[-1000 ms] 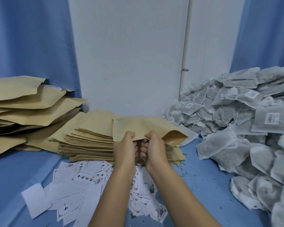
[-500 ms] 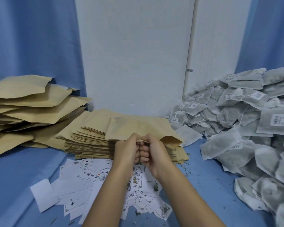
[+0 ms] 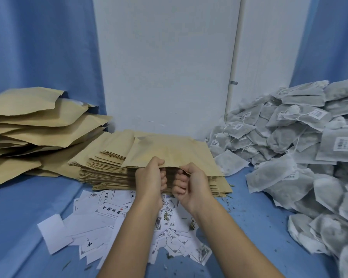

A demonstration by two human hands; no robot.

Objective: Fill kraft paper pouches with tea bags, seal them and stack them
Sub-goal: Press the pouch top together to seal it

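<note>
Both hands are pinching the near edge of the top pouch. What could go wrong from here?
1. The left hand and right hand pinch the pouch edge close together; pulling it open hard might tear the paper.
2. The pouch rests on the fanned stack, so lifting it could drag others off.
3. Paper slips lie just below the hands; one might get swept inside.

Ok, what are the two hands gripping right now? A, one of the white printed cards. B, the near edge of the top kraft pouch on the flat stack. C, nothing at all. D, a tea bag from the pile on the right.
B: the left hand and right hand each pinch the near edge of the top kraft pouch, which lies over the flat stack.
</note>
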